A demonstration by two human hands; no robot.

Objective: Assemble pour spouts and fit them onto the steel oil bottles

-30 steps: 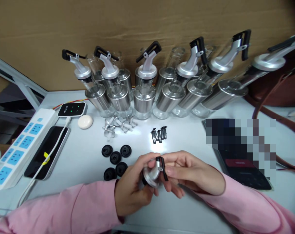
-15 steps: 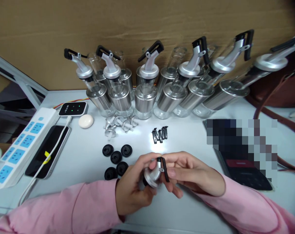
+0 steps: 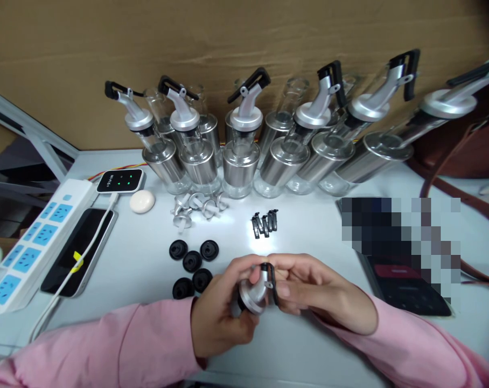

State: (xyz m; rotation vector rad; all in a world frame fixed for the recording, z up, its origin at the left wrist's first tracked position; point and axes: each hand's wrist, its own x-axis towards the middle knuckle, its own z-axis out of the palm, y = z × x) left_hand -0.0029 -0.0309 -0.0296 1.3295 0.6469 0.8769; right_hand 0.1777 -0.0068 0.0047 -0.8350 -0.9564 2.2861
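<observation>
Only writing I could make out: "Wi-Fi" on the small white-edged device [image 3: 120,181] at left, a character after it too small for me to be sure of; the red bar on the dark tablet [image 3: 406,291] at right was illegible to me. Silver pourer [image 3: 255,293] sat between both hands at the near side of the bench [image 3: 309,231], spout up, collar tilted. Left hand [image 3: 224,318]: fingers closed round the pourer's body, thumb low by the collar. Right hand [image 3: 329,296]: fingers curled narrow, thumb pressed to its black lever [image 3: 274,285]. Noted black stoppers [image 3: 191,261] just beside the left hand, black clips [image 3: 264,223] beyond the hands, and silver pieces [image 3: 202,206] near the pourer-topped bottles [image 3: 241,167].
</observation>
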